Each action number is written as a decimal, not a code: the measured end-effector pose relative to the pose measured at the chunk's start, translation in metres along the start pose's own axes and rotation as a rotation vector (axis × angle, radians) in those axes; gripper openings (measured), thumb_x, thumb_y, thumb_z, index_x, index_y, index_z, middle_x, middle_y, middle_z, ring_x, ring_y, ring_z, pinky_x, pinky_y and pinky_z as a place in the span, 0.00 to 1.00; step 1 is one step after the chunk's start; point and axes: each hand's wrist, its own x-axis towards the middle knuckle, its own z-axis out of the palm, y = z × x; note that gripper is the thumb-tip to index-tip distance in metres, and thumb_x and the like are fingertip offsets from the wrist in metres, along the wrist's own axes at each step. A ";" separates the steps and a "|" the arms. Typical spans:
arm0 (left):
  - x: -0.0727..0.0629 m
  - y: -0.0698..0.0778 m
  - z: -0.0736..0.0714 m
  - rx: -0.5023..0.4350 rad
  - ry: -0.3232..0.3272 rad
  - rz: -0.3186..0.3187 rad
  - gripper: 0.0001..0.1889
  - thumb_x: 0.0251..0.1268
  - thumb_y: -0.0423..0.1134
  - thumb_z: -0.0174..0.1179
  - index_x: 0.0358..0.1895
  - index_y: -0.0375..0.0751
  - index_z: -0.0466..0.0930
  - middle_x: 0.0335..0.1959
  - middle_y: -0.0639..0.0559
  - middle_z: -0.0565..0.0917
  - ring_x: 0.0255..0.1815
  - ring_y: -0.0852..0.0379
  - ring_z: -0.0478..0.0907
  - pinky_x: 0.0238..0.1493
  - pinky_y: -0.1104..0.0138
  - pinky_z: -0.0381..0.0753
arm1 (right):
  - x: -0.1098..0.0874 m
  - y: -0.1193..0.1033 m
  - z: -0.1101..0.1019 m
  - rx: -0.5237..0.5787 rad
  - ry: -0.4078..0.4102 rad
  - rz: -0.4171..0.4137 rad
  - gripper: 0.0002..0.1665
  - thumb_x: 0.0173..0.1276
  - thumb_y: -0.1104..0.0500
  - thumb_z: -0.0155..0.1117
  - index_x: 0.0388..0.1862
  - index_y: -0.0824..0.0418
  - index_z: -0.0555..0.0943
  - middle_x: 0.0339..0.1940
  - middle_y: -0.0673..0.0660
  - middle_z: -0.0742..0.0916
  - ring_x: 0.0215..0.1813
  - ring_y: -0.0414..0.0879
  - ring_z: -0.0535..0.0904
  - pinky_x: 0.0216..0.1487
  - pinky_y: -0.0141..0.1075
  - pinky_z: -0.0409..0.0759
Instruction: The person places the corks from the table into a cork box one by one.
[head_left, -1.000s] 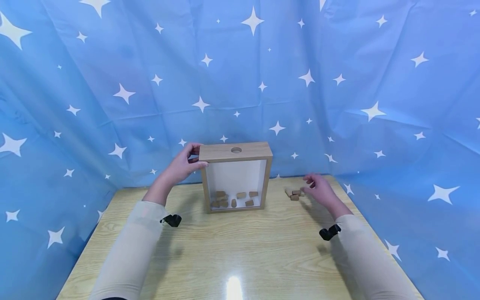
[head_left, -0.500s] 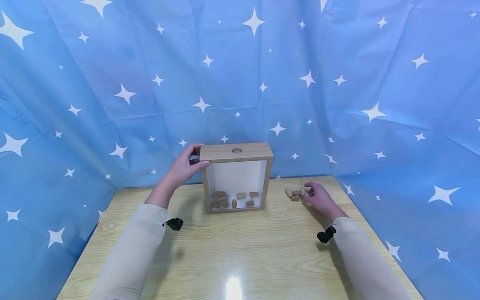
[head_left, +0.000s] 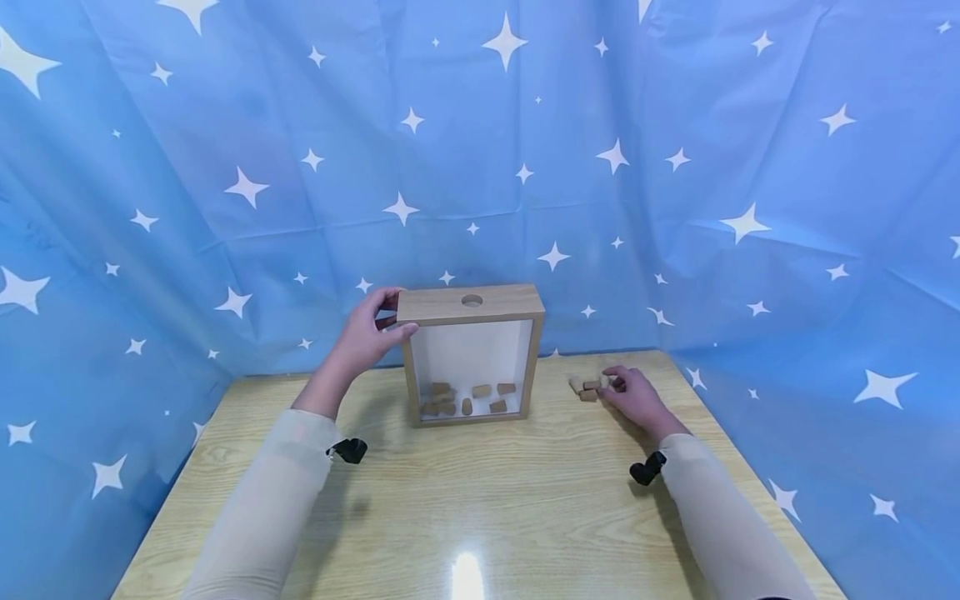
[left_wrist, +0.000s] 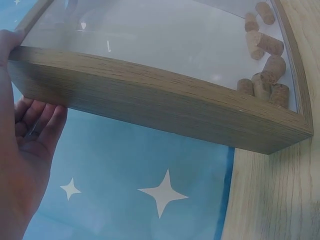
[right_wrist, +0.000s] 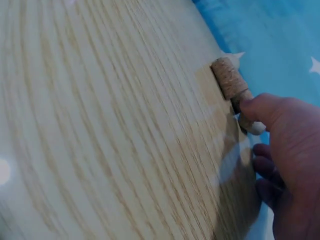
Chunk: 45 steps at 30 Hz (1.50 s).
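A wooden display box (head_left: 435, 307) with a clear front and a round hole in its top stands upright on the table. My left hand (head_left: 362, 340) grips its upper left corner, thumb on the front and fingers behind. Several corks (left_wrist: 272, 67) lie inside along the bottom. To the right of the box, my right hand (head_left: 636, 395) is at a small group of loose corks (head_left: 588, 396). Its thumb and fingers pinch a pale cork (right_wrist: 254, 127), partly hidden by the thumb. Another cork (right_wrist: 229, 78) lies just beyond the thumb in the right wrist view.
The light wood-grain table (head_left: 480, 492) extends in front of the box. A blue curtain with white stars (head_left: 480, 150) hangs close behind the box and along both sides. The loose corks lie near the table's back right corner.
My right hand has come down to the loose corks, and its thumb and fingers have closed around the pale one. The left hand and the box have stayed in place.
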 end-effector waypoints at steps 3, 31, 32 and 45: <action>0.000 -0.001 0.000 -0.001 0.005 0.007 0.35 0.75 0.48 0.75 0.78 0.41 0.72 0.68 0.39 0.77 0.75 0.35 0.75 0.77 0.44 0.75 | -0.001 0.001 0.001 0.003 0.005 0.000 0.32 0.84 0.56 0.68 0.79 0.71 0.74 0.60 0.73 0.82 0.60 0.66 0.80 0.62 0.65 0.79; 0.002 -0.007 0.001 -0.032 0.010 0.016 0.36 0.75 0.45 0.75 0.79 0.38 0.71 0.68 0.37 0.76 0.74 0.36 0.74 0.79 0.44 0.73 | -0.016 -0.001 -0.008 0.147 0.133 0.072 0.27 0.85 0.59 0.65 0.76 0.69 0.74 0.55 0.67 0.84 0.52 0.55 0.82 0.47 0.40 0.82; 0.002 -0.006 0.001 -0.031 0.010 0.016 0.35 0.75 0.45 0.75 0.79 0.38 0.71 0.68 0.38 0.76 0.74 0.37 0.74 0.79 0.44 0.73 | -0.017 -0.001 -0.009 0.151 0.132 0.070 0.27 0.86 0.58 0.64 0.76 0.70 0.74 0.55 0.67 0.84 0.51 0.54 0.81 0.46 0.39 0.82; 0.000 -0.003 0.001 -0.019 0.000 -0.001 0.37 0.76 0.47 0.75 0.80 0.39 0.69 0.69 0.37 0.75 0.75 0.38 0.74 0.80 0.45 0.72 | -0.011 -0.004 -0.012 0.174 0.147 0.069 0.28 0.85 0.59 0.66 0.78 0.66 0.74 0.56 0.65 0.83 0.53 0.54 0.80 0.46 0.37 0.82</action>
